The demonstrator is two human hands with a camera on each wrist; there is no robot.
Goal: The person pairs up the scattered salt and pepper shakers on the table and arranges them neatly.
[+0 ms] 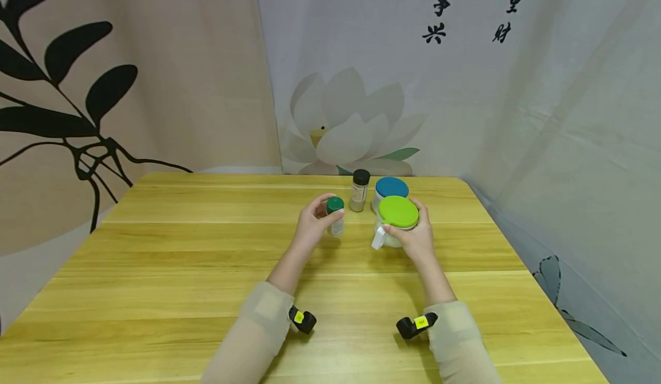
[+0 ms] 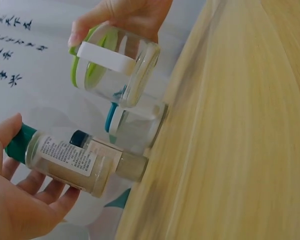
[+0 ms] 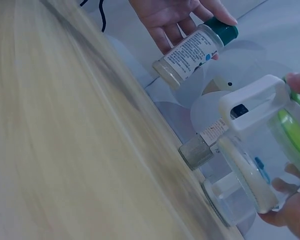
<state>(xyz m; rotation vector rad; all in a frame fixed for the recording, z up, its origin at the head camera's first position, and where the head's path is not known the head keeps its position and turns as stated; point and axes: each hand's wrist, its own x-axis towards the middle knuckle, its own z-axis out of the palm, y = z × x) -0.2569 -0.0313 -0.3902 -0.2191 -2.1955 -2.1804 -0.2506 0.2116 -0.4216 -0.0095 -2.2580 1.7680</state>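
Observation:
My left hand (image 1: 311, 222) pinches a spice shaker (image 2: 70, 159) by its green cap, thumb on one side and fingers on the other. A printed label covers part of its clear body, and the left wrist view shows its base raised off the table. To the right, my right hand (image 1: 420, 236) grips a clear jar (image 2: 121, 82) round its green lid (image 1: 398, 211). This jar has a white handle (image 3: 253, 101) turned toward me, pale contents at the bottom, and is also held above the table. Both hands are side by side near the far edge.
On the wooden table (image 1: 232, 269), a black-capped bottle (image 1: 358, 192) stands behind and between my hands. Beside it, a blue-lidded jar (image 1: 391, 187) is partly hidden behind the green-lidded one. A printed curtain (image 1: 465, 114) hangs right behind the table's far edge.

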